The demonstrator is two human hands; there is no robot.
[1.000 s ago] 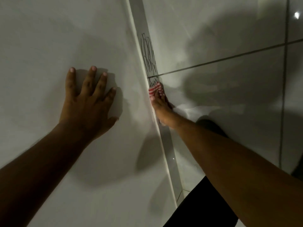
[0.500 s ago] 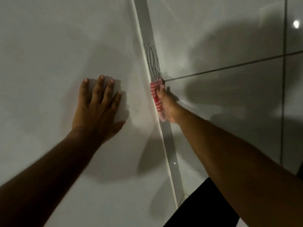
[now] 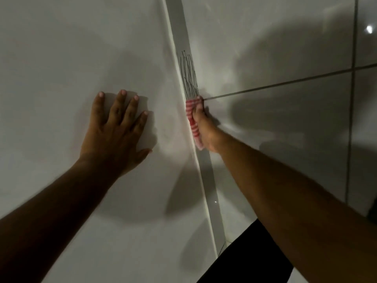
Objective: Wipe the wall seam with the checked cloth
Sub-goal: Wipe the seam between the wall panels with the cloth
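A person's right hand [image 3: 206, 129] presses a red-and-white checked cloth [image 3: 192, 121] against the grey wall seam [image 3: 211, 193], a narrow strip running from the top of the view down to the lower middle. The hand lies edge-on along the seam, its fingers closed over the folded cloth, whose upper end sits just under a patch of black scribble [image 3: 188, 73] on the seam. The cloth's lower end pokes out below the heel of the hand, still on the seam.

Above the scribble the seam runs bare to the top edge of the view; below the cloth it runs bare again down to a dark garment [image 3: 244, 260] at the bottom. A pale raised bead borders the seam on its left side along its whole length.

Left of the seam, the left hand [image 3: 116, 131] rests flat and empty on a plain white panel [image 3: 61, 58], fingers spread and pointing up, well apart from the cloth. Right of the seam, glossy white tiles [image 3: 275, 48] carry a dark grout line [image 3: 285, 83] that meets the seam right at the top of the cloth. Arm shadows fall across both surfaces, and the light is dim.
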